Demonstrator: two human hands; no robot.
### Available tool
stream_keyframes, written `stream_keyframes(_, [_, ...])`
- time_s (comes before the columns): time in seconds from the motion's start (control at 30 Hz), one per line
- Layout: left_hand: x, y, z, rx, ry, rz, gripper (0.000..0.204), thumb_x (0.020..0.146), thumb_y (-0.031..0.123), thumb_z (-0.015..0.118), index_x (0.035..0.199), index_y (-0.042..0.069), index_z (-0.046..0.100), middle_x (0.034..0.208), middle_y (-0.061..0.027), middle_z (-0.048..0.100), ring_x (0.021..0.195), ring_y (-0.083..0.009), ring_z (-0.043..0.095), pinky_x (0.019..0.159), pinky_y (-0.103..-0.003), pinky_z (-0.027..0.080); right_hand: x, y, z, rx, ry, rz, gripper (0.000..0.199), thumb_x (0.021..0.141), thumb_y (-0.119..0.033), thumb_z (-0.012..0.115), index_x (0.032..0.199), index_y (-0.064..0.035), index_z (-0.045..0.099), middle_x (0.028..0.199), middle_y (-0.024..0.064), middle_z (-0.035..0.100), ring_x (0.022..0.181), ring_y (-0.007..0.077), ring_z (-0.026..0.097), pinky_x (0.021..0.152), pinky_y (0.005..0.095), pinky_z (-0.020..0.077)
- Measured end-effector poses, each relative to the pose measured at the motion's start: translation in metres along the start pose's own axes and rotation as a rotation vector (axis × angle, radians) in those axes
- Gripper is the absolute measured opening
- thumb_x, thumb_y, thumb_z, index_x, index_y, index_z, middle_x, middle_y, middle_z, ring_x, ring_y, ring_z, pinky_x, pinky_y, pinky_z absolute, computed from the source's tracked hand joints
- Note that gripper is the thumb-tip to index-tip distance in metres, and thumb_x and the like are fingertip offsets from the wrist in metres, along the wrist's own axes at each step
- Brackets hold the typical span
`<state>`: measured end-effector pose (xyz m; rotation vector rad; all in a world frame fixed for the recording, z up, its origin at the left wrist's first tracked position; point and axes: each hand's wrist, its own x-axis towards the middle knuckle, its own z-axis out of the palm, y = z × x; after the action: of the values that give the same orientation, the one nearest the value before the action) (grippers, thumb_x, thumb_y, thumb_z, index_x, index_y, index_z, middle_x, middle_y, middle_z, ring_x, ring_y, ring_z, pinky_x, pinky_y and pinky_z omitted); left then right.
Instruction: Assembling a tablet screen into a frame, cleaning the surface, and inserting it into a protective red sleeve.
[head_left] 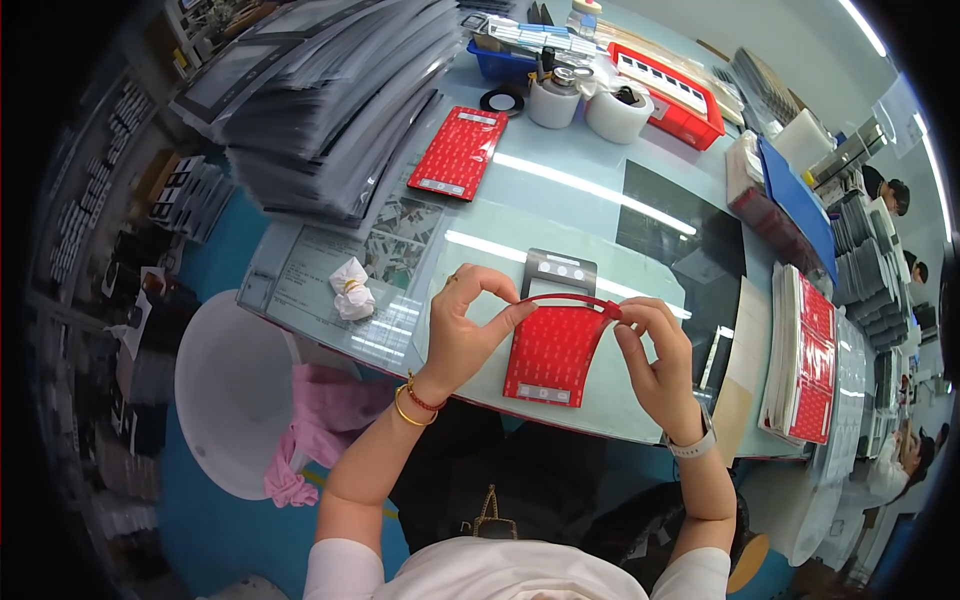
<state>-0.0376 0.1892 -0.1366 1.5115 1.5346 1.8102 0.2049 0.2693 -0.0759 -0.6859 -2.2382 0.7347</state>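
Note:
My left hand [468,325] and my right hand [655,350] pinch the two upper corners of a red sheet [553,350] and hold it bent above the table's near edge. Its top edge curls toward me. Right behind the sheet lies a dark grey panel [560,268] with small round holes, flat on the glass table [540,200]. My left wrist wears gold and red bracelets, my right wrist a white watch.
Another red sheet [458,152] lies farther back, beside a tall pile of grey panels [330,100]. Tape rolls [553,100], a red tray [668,92], a crumpled white cloth [350,290], a stack of red sheets [805,355] at right. A white stool [230,390] stands at left. Other people sit far right.

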Motion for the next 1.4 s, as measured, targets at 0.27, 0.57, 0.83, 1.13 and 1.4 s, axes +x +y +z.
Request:
stream_keyframes(0.27, [-0.005,0.01,-0.002,0.1,-0.024,0.244,0.025,0.08,0.0,0.086,0.088,0.005,0.064,0.088,-0.0047,0.067,0.084,-0.0181,0.065,0.078,-0.031,0.05,-0.014,-0.018,0.006,-0.209,0.021,0.087,0.052,0.093,-0.005,0.072,0.143,0.0004,0.054,0.136,0.0181,0.061,0.106,0.0274,0.066,0.088,0.0371,0.0505])
stream_keyframes(0.57, [-0.005,0.016,0.0,0.102,-0.053,0.217,0.024,0.079,-0.004,0.085,0.091,0.005,0.065,0.091,-0.0043,0.069,0.086,-0.018,0.064,0.078,-0.031,0.05,0.028,-0.059,0.004,-0.427,0.031,-0.381,0.039,0.077,-0.013,0.083,0.114,-0.0086,0.072,0.109,0.0059,0.07,0.102,0.026,0.064,0.093,0.0432,0.0457])
stream_keyframes(0.83, [-0.011,0.014,0.004,-0.024,-0.01,0.029,0.022,0.08,-0.007,0.08,0.095,0.005,0.068,0.093,-0.0031,0.069,0.087,-0.0155,0.063,0.08,-0.03,0.051,0.056,-0.042,0.038,-0.521,-0.106,-0.568,0.025,0.076,-0.011,0.082,0.096,-0.0081,0.066,0.093,0.0029,0.067,0.086,0.0221,0.064,0.086,0.0394,0.0484])
stream_keyframes(1.13, [-0.018,0.012,0.008,-0.116,0.043,-0.077,0.021,0.084,-0.004,0.081,0.099,0.003,0.068,0.098,-0.0019,0.07,0.088,-0.0115,0.061,0.083,-0.027,0.051,0.066,-0.047,0.041,-0.432,-0.163,-0.481,0.023,0.077,-0.004,0.079,0.096,-0.0056,0.066,0.09,0.0053,0.065,0.084,0.024,0.062,0.077,0.0369,0.0508])
stream_keyframes(1.4, [-0.022,0.007,0.004,-0.092,0.083,-0.055,0.049,0.083,-0.004,0.082,0.124,0.003,0.057,0.115,-0.0058,0.068,0.102,-0.0145,0.061,0.095,-0.031,0.049,0.073,-0.046,0.037,-0.445,-0.198,-0.397,0.015,0.084,-0.006,0.077,0.093,-0.0044,0.066,0.088,0.0081,0.064,0.084,0.0262,0.062,0.071,0.0378,0.0523])
